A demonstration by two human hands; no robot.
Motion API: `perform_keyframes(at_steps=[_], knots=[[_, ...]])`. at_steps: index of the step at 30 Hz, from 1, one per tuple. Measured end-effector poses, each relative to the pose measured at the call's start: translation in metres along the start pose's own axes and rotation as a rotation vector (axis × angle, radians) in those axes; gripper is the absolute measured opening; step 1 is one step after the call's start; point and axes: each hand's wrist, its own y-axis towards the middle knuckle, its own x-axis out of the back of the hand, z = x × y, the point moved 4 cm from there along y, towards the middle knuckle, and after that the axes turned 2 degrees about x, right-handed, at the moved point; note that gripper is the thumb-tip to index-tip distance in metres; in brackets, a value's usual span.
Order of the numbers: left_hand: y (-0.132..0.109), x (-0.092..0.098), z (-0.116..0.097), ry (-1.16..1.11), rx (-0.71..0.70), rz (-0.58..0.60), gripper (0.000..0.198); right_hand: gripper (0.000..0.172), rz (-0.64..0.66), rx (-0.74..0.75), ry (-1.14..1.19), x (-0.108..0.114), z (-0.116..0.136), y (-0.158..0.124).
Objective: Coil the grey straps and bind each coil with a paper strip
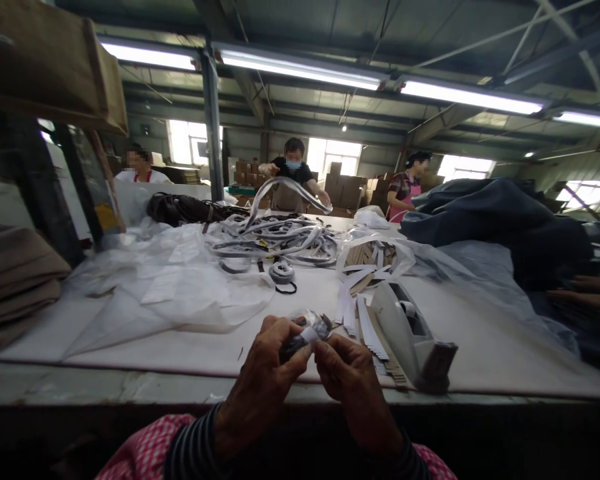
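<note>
Over the table's front edge, my left hand (267,367) is closed around a small coil of grey strap (321,324), part of it shiny as if in clear plastic. A white paper strip (309,335) lies across the coil under my left thumb. My right hand (351,377) is closed in a pinch at the strip's right end, its fingertips against the coil. My fingers hide the coil's underside. To the right of my hands stands a grey tape dispenser (410,340), beside a fanned stack of white paper strips (369,327).
Tangled grey straps (280,237) are heaped mid-table, with a finished-looking coil (281,272) in front. A plastic bag (403,257) holds more strips. Thin plastic sheeting (180,287) covers the left; dark blue fabric (505,227) is piled right. Across the table a co-worker (293,177) lifts a strap.
</note>
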Motion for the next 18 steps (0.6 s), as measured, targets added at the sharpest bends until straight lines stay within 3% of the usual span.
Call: perform_keyframes(at_steps=[6, 10, 18], knots=[[0.003, 0.006, 0.003, -0.048, -0.005, 0.041, 0.02, 0.032, 0.04, 0.02, 0.073, -0.003, -0.013, 0.0], [0.004, 0.008, 0.009, -0.096, 0.064, 0.06, 0.025, 0.03, 0.092, -0.009, 0.1, -0.005, -0.013, -0.001], [0.001, 0.003, -0.001, -0.424, 0.081, 0.282, 0.025, 0.028, 0.129, -0.054, 0.022, -0.001, -0.005, -0.007]])
